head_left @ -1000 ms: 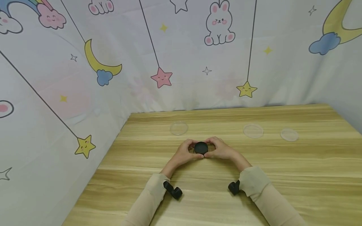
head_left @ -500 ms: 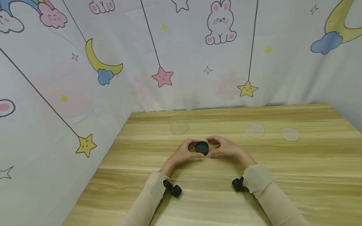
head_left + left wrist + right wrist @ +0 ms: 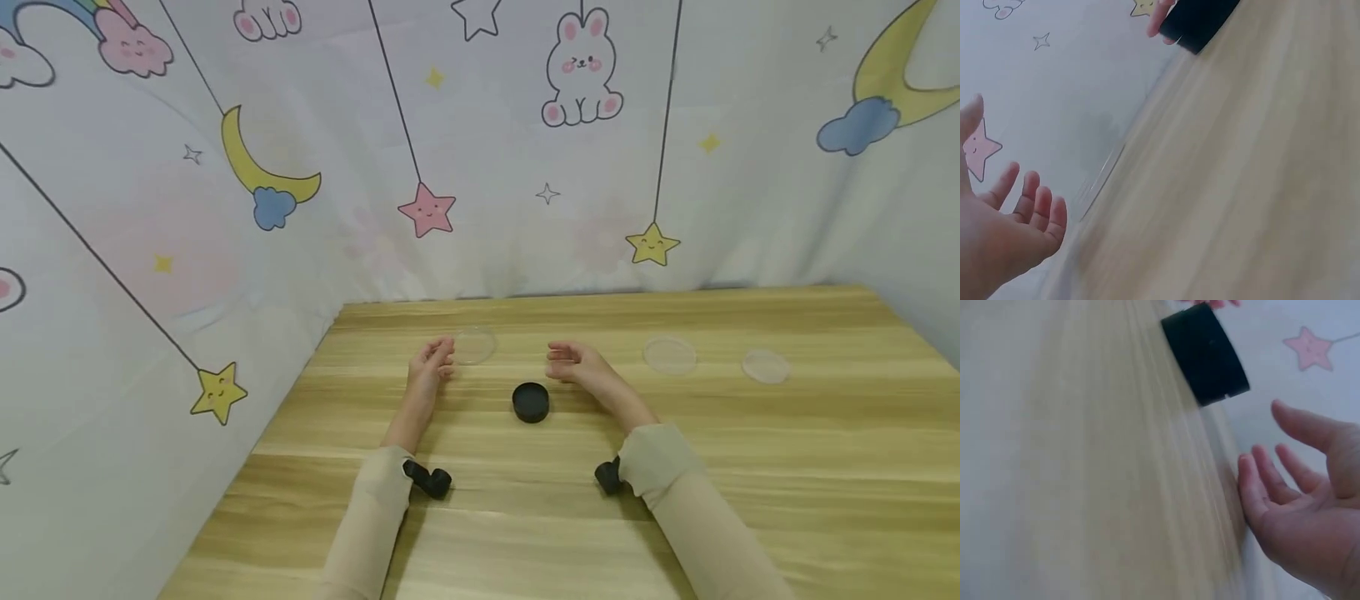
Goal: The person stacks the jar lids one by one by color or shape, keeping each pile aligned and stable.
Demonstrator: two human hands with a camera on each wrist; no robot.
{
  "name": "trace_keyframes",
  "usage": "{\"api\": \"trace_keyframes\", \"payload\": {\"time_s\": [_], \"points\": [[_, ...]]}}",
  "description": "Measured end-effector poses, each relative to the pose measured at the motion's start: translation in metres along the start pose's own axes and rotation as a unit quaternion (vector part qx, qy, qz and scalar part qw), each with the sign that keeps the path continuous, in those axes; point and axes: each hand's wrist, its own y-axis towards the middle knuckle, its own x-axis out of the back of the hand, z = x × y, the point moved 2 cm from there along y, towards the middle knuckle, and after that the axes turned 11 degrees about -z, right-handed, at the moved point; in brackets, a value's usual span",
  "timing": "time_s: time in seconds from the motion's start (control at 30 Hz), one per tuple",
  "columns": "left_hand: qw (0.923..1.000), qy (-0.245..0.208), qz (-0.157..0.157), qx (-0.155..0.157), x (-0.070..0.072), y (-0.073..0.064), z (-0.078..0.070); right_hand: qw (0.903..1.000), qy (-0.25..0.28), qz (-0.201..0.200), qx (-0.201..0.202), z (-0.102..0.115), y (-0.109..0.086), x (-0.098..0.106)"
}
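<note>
A black round, shallow dish-like piece sits on the wooden table between the two hands, touched by neither. Beyond it to the left, my left hand holds nothing, its fingers loosely bent at the edge of a clear round disc. My right hand hovers behind and right of the black piece, fingers relaxed and nothing held. In the left wrist view the clear disc appears edge-on past the left fingertips. The right wrist view shows the black piece's side wall ahead of the right thumb.
Two more clear discs, one nearer and one farther right, lie flat on the table. A white curtain printed with stars, moons and rabbits hangs along the back and left sides.
The left hand has let go of the black piece and moved left and away toward the clear disc. The right hand, also off it, has moved slightly farther back.
</note>
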Motion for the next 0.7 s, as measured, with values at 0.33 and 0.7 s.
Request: {"api": "trace_keyframes", "payload": {"time_s": [0.33,0.7], "points": [[0.9978,0.057,-0.029,-0.017,0.017,0.026,0.006,0.9943,-0.044,0.096,-0.019,0.016,0.045,-0.006],[0.9860,0.157,0.053,0.016,0.013,0.035,0.010,0.9836,-0.069,0.164,-0.031,0.037,0.065,-0.032]]}}
